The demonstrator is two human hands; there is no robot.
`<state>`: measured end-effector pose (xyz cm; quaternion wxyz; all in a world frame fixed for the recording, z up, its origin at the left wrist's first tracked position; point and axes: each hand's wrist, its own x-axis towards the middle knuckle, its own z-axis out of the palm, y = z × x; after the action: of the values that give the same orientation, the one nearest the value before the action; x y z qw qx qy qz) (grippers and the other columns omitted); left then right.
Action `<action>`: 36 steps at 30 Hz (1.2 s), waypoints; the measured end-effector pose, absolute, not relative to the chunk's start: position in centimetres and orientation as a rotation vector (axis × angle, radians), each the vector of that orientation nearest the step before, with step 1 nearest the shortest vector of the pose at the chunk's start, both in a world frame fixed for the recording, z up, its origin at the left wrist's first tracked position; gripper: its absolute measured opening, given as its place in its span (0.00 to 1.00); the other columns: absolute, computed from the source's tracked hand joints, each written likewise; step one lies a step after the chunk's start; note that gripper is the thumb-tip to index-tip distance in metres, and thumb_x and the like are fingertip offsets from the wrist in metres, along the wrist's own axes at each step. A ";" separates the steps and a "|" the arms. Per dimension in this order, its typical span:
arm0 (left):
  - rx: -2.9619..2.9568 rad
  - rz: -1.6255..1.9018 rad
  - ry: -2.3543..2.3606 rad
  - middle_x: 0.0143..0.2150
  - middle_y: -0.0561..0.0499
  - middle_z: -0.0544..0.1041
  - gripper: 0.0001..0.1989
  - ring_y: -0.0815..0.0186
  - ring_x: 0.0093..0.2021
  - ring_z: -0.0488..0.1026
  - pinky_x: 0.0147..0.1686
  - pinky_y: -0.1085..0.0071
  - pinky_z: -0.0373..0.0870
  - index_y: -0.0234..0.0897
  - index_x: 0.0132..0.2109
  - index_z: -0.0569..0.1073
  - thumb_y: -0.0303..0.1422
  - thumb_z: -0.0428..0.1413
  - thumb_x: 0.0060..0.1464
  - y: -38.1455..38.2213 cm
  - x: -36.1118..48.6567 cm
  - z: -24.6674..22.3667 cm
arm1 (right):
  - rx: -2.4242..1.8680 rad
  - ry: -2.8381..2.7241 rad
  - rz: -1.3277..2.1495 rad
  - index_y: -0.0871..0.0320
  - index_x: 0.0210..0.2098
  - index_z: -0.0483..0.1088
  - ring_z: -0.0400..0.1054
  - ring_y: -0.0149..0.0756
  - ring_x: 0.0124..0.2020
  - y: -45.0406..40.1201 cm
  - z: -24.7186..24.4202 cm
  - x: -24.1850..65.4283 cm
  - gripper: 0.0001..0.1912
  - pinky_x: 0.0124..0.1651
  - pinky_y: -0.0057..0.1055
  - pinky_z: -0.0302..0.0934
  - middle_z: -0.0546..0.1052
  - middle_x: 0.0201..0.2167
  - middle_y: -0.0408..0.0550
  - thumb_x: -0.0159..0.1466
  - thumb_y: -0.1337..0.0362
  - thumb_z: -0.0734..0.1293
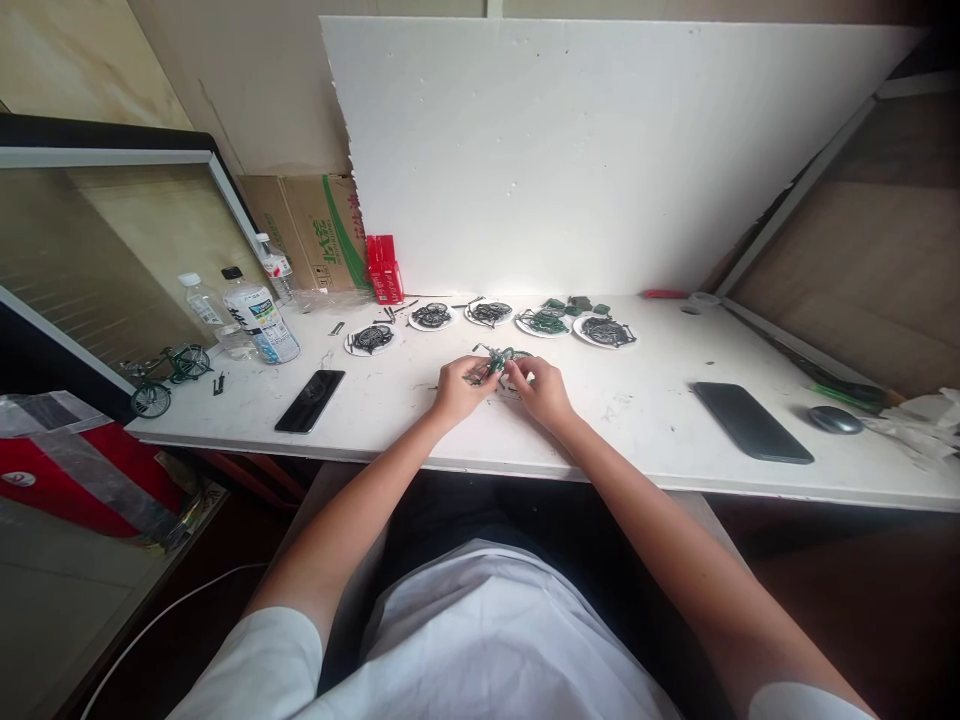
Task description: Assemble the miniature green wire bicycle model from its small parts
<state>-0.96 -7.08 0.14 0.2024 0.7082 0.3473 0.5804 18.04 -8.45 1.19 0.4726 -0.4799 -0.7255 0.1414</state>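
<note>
Over the middle of the white table, both hands meet at a small green model bicycle (498,358) with a dark handlebar pointing left. My left hand (459,390) is closed around its left side. The fingertips of my right hand (543,388) pinch it from the right, near a wheel; whether a smaller part is between them is hidden. Small dark bits lie on the table under the hands. Just beyond stand paper plates of parts: black pieces on the leftmost plate (370,341), green frames on another plate (541,322), and dark pieces on the rightmost plate (604,332).
Another green model bicycle (171,378) stands at the left edge, near bottles (262,318). A black phone (310,400) lies left, with a dark tablet-like slab (751,422) and mouse (835,419) at right. Behind are a red box (385,270) and a white board (600,150).
</note>
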 end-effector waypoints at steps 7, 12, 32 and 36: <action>2.020 1.648 0.995 0.38 0.46 0.85 0.07 0.63 0.37 0.82 0.40 0.69 0.80 0.36 0.43 0.83 0.32 0.67 0.58 -7.3 -0.8 0.3 | -1.188 -1.763 0.371 0.53 0.34 0.73 0.74 0.45 0.36 -8.5 1.3 17.9 0.27 0.42 0.39 0.64 0.81 0.34 0.53 0.76 0.41 0.58; 1.988 1.669 1.014 0.39 0.45 0.85 0.07 0.63 0.38 0.82 0.41 0.68 0.80 0.35 0.44 0.83 0.30 0.67 0.57 -7.2 -0.8 0.3 | -1.135 -1.732 0.381 0.54 0.43 0.73 0.73 0.42 0.36 -8.5 1.2 17.9 0.18 0.42 0.39 0.65 0.82 0.39 0.52 0.73 0.46 0.64; 2.682 1.510 1.054 0.48 0.45 0.85 0.16 0.59 0.48 0.83 0.50 0.64 0.78 0.44 0.59 0.82 0.29 0.58 0.69 -8.3 -2.3 1.5 | -1.040 -1.519 0.804 0.53 0.33 0.68 0.67 0.41 0.30 -8.9 2.1 18.0 0.34 0.31 0.37 0.62 0.77 0.33 0.52 0.71 0.30 0.54; 2.762 1.459 1.091 0.50 0.44 0.85 0.17 0.59 0.49 0.83 0.49 0.62 0.77 0.46 0.59 0.82 0.27 0.56 0.69 -8.4 -2.2 1.7 | -1.013 -1.423 0.930 0.54 0.31 0.70 0.62 0.36 0.24 -8.9 2.5 18.0 0.35 0.26 0.36 0.59 0.76 0.31 0.51 0.69 0.28 0.58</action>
<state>-2.18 -8.43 1.71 -0.0833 0.8319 0.3286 0.4393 18.04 -8.88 2.45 0.5491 -0.4280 -0.6008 0.3929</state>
